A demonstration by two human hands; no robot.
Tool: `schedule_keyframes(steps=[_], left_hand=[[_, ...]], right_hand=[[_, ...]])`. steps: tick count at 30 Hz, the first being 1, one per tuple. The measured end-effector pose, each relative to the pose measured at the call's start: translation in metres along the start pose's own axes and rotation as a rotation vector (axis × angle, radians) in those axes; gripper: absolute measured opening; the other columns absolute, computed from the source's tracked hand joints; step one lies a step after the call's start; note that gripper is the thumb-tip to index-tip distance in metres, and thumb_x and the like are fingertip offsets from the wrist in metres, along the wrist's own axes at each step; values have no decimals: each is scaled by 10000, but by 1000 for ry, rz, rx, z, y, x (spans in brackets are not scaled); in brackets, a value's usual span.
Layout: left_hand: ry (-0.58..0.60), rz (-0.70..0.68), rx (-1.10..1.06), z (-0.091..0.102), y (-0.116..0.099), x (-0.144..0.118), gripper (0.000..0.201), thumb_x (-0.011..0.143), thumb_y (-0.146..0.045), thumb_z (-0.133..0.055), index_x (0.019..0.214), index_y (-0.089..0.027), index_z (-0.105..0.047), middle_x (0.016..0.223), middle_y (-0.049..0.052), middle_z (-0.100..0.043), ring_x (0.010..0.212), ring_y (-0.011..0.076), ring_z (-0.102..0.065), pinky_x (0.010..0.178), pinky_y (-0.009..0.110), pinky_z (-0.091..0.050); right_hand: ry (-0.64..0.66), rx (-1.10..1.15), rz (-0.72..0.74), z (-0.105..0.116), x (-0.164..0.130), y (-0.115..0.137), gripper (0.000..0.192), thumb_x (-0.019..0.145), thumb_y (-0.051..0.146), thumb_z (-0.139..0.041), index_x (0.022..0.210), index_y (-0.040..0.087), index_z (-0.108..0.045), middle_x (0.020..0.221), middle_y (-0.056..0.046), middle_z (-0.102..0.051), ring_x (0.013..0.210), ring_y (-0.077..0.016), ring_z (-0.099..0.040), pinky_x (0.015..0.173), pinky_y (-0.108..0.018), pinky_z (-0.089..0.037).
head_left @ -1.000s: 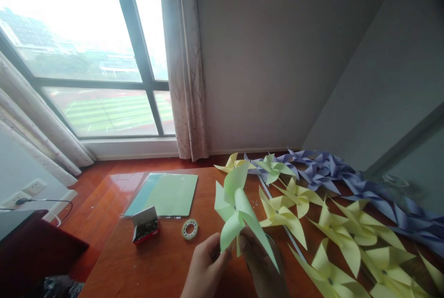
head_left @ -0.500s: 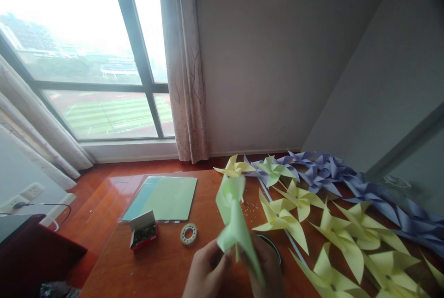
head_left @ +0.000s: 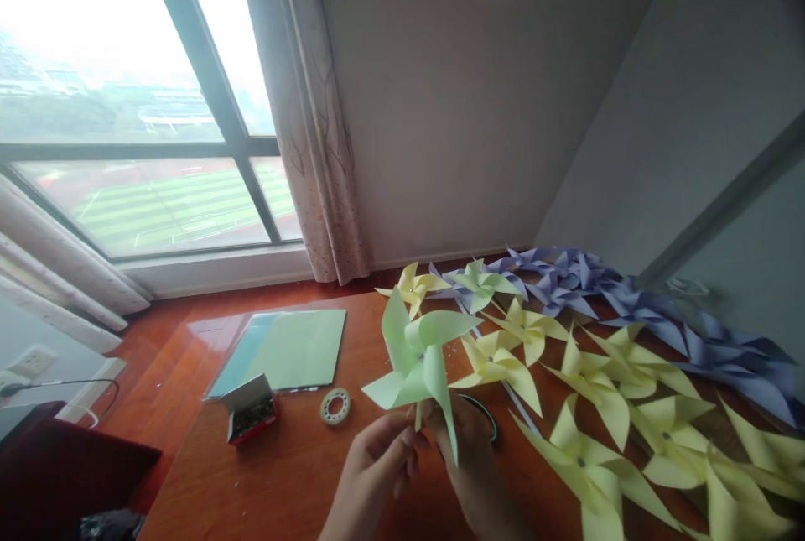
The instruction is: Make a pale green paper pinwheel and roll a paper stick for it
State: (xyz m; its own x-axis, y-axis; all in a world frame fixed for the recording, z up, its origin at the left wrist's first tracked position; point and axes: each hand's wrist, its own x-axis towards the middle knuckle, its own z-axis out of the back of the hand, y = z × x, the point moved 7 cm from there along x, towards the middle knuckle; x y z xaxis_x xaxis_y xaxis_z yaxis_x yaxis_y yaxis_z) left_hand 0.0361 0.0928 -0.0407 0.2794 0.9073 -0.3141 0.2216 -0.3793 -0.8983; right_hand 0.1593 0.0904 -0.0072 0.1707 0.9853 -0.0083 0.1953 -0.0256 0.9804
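Observation:
A light green paper pinwheel [head_left: 418, 356] stands upright over the wooden table [head_left: 295, 465], its face turned toward me. My left hand [head_left: 377, 465] pinches its short stem from the left. My right hand [head_left: 469, 461] grips the stem from the right, partly behind a lower blade. Both hands hover at the near edge of the table.
Several yellow pinwheels [head_left: 584, 440] and purple pinwheels [head_left: 629, 306] lie across the right side. A stack of green and blue paper sheets [head_left: 283, 348], an open small box [head_left: 251, 417] and a tape roll [head_left: 335, 406] sit to the left. Window and curtain stand behind.
The green pinwheel has turned from edge-on to facing me with its blades spread. My view has shifted, so everything sits slightly lower left.

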Motion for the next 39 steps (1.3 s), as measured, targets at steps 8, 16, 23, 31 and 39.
schedule_keyframes(steps=[8, 16, 23, 31, 39], left_hand=[[-80, 89, -130, 3, 0, 0, 484, 579, -496, -927, 838, -116, -776, 653, 20, -587, 562, 69, -456, 484, 158, -326], [-189, -27, -53, 13, -6, -3, 434, 593, -491, -918, 805, -135, -784, 606, -3, -588, 556, 78, -465, 507, 160, -394], [-362, -183, 213, 24, -10, -10, 498, 554, -555, -899, 817, -141, -813, 697, 74, -754, 661, 230, -659, 581, 264, -515], [-177, -243, 290, 7, -16, -5, 427, 653, -544, -845, 816, -153, -794, 734, 85, -752, 646, 215, -651, 558, 259, -514], [-78, -196, 325, 2, -10, -3, 391, 759, -533, -774, 862, -157, -751, 774, 72, -723, 686, 190, -635, 567, 231, -497]], right_hand=[[-6, -66, 59, -3, 2, 4, 307, 880, 494, -652, 742, 221, -680, 756, -20, -655, 717, -186, -599, 659, -280, -503], [-132, -67, -37, -6, -5, -16, 245, 834, 456, -721, 903, 222, -710, 868, -49, -721, 767, -213, -670, 699, -321, -563], [-237, 229, -126, -22, -10, -30, 248, 747, 396, -753, 894, 201, -710, 855, -67, -748, 791, -239, -714, 684, -325, -589], [-266, 106, -47, 14, 0, 3, 225, 786, 397, -738, 815, 176, -760, 775, -66, -766, 762, -226, -706, 701, -310, -563], [-495, -538, 196, 167, 42, 74, 413, 852, 499, -691, 1047, 146, -777, 989, -133, -807, 880, -263, -753, 824, -405, -594]])
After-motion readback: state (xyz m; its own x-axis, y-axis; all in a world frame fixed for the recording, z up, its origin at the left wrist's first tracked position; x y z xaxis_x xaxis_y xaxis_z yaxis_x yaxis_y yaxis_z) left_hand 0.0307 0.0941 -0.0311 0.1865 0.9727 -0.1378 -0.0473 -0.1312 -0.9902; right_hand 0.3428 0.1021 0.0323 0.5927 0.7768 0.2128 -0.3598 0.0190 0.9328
